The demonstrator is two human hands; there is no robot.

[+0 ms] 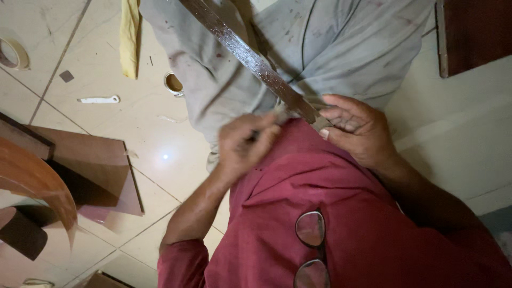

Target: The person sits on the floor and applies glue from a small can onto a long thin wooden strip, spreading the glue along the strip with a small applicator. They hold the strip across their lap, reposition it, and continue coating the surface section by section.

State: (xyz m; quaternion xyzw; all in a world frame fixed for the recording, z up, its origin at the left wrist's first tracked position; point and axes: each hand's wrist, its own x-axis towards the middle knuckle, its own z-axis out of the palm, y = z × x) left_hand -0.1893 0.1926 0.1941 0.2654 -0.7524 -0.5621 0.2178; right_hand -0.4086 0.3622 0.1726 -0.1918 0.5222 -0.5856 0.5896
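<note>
A long, narrow dark wooden strip with whitish flecks runs from the top middle down across my lap to my hands. My right hand grips the strip's near end between fingers and thumb. My left hand is closed around a small dark tool, its tip pressed at the strip's near end; it is blurred and I cannot tell what kind of tool it is. I sit in grey trousers and a red shirt.
Glasses hang on my shirt. On the tiled floor lie a yellow cloth, a small open tin, a white handled object, a tape roll and brown laminate sheets. A brown board lies top right.
</note>
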